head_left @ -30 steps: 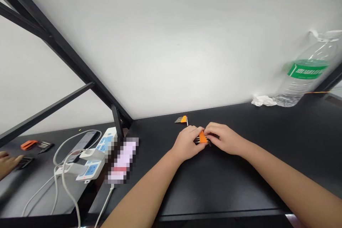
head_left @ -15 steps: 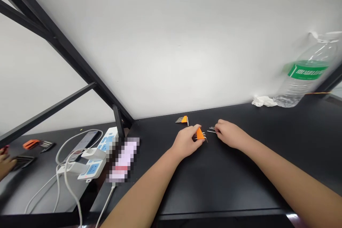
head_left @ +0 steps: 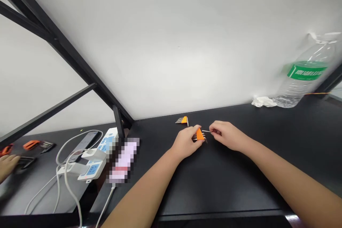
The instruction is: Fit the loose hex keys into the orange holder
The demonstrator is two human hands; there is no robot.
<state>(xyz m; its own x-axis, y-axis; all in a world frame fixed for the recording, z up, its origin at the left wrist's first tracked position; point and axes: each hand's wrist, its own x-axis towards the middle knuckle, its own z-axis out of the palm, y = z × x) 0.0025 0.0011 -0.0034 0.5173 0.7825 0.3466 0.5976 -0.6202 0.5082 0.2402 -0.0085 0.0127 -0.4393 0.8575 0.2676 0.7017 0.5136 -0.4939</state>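
My left hand (head_left: 186, 141) is closed around an orange hex key holder (head_left: 200, 134), its fingers gripping the near and far ends. Several metal hex keys stick out of the holder's right side. My right hand (head_left: 224, 135) pinches a thin silver hex key (head_left: 206, 131), whose free end points left at the holder's upper edge; whether the two touch I cannot tell. Just behind my left hand, a second orange holder (head_left: 184, 119) filled with hex keys lies on the black table (head_left: 227, 181).
A pixelated phone (head_left: 124, 160), white power strips (head_left: 108, 139) and looping cables lie left. Beyond the black metal frame (head_left: 105, 96), another person's hand (head_left: 9, 165) is near orange-and-black tools (head_left: 31, 145). Crumpled tissue (head_left: 264, 101) and a large plastic bottle (head_left: 307, 71) stand back right.
My right hand has moved slightly left and lifted one hex key toward the orange holder. My left hand stays put. The other person's hand at far left has shifted.
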